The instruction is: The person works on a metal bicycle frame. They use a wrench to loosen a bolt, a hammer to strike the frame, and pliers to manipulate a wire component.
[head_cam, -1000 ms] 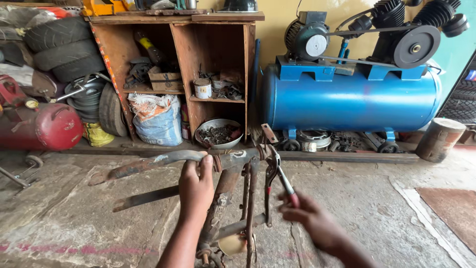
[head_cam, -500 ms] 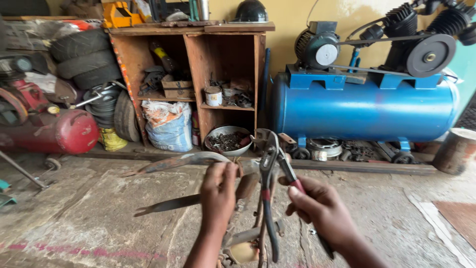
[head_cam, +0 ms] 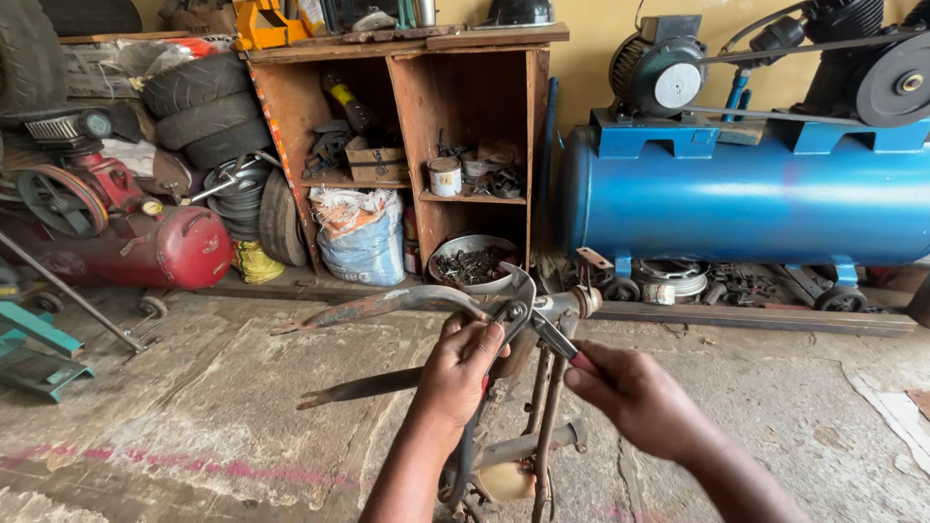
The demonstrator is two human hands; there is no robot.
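Observation:
A rusty metal frame point(head_cam: 542, 426) of thin rods stands upright in front of me, with a long curved lever point(head_cam: 387, 305) reaching left from its top. My left hand point(head_cam: 463, 373) grips the top of the frame beside the lever's base. My right hand point(head_cam: 635, 397) holds the red-tipped handle of a pair of pliers point(head_cam: 523, 310), whose jaws sit at the frame's top joint, right above my left fingers. A flat dark bar point(head_cam: 363, 389) sticks out left lower down.
A blue air compressor tank point(head_cam: 756, 199) stands behind on the right. A wooden shelf unit point(head_cam: 407, 145) holds cans, parts and a sack point(head_cam: 358, 237). Tyres point(head_cam: 199, 107) and a red tank point(head_cam: 189, 247) are at the left. The concrete floor point(head_cam: 194, 407) is cracked.
The view has moved closer and lower toward the frame. The pliers swung from hanging beside the frame to its top joint, with both hands brought closer together.

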